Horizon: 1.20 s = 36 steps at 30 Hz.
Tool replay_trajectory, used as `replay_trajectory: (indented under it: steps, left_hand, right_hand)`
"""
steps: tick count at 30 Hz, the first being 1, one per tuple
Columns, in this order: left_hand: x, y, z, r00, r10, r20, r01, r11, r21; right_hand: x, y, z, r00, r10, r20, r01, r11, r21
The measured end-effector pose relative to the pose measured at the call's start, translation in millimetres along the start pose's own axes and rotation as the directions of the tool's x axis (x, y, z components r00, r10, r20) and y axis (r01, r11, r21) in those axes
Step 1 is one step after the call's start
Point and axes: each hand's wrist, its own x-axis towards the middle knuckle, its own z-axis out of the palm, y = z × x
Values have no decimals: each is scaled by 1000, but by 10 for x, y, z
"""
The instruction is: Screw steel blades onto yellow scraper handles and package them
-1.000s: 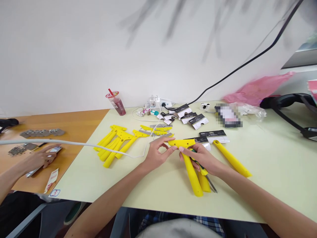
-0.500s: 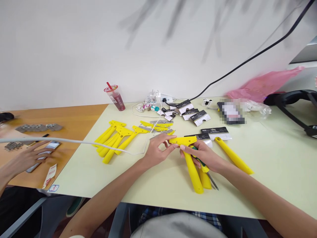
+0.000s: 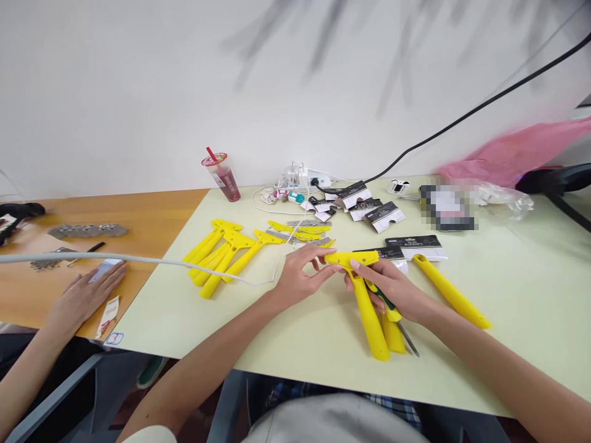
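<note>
- Moved since the earlier frame: the co-worker's hand (image 3: pixel 83 301) has come to lie flat, fingers spread, at the wooden table's near edge, touching a pale card (image 3: pixel 106 269).
- Left hand (image 3: pixel 300 277): fingers pinch the end of the crossbar of a yellow plastic scraper (image 3: pixel 367 314).
- Right hand (image 3: pixel 388 289): fingers clenched around a yellow-and-green screwdriver (image 3: pixel 383 301), its steel shaft pointing down and to the right; fingertips also rest against the scraper's head.
- Yellow scraper: held above the pale table (image 3: pixel 508 357), between both hands, handle toward the near edge.
- Yellow handle (image 3: pixel 392 335): just below the right hand.
- Yellow handle (image 3: pixel 450 292): lying loose to the right.
- Assembled yellow scrapers (image 3: pixel 221 258): overlapping pile left of the hands.
- Steel blades (image 3: pixel 300 229): among yellow scraper heads beyond the hands.
- Black-and-white card packaging (image 3: pixel 369 212): scattered farther back.
- Power strip (image 3: pixel 316 179) and plastic cup with red straw (image 3: pixel 221 178): against the wall.
</note>
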Motion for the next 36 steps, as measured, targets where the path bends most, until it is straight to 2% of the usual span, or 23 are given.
replay_trajectory:
  steps: [3,7,9,11,13,18,21,29,36]
  left_hand:
    - [54,-92,-80,1000,-10,-15,10,999,43]
    - [211,-290,-385,972,-180,-148,204,965,165]
    - [279,-404,-567,956,-224,-188,268,928,258]
    - [318,-494,-714,952,-251,-177,300,881,365]
    - [328,-536,-801,952,-281,-121,304,835,458]
    - [303,-477,-836,939,-336,75,250,814,524]
    - [296,-442,-840,922,-355,151,221,807,547]
    - [326,-457,-875,891,-422,166,243,754,610]
    - [332,-452,-869,877,-452,163,267,740,617]
  right_hand:
    - [18,19,5,998,-30,-51,33,998,57]
    - [17,5,29,985,-65,-158,85,989,119]
    - [10,-13,39,979,-72,-190,99,985,138]
    - [6,-27,45,974,-74,-212,110,981,163]
    - [8,-31,44,971,-74,-227,119,974,194]
    - [26,-7,32,967,-60,-247,120,964,237]
    - [25,10,23,969,-56,-241,115,964,239]
    - [54,22,0,977,-29,-209,72,977,201]
    - [126,10,-37,999,1,-46,4,994,110]
